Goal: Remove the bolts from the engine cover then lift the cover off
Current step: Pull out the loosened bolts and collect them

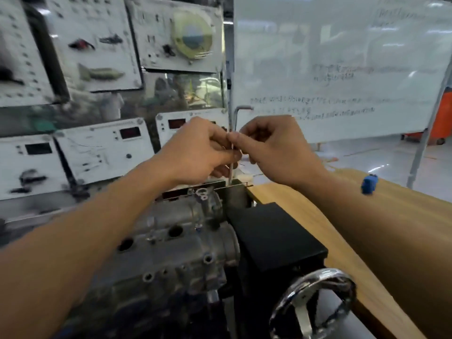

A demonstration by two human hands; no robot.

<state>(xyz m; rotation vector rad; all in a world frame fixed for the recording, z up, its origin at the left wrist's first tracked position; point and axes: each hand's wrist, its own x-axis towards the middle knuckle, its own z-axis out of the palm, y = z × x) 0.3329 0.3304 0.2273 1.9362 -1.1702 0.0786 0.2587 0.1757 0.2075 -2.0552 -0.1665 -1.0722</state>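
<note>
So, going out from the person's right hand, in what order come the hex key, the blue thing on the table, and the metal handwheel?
1. Hex key, pinched in the right hand.
2. Blue object, on the wooden table to its right.
3. Handwheel, low, nearest the camera.

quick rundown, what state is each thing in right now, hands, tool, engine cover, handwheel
left hand: closed on the hex key's shaft
right hand: pinching the same shaft from the other side
hex key: upright, short bent arm at the top, long end pointing down at the far end of the engine
engine cover: seated on the engine, not lifted
handwheel: untouched, no hand on it
</note>
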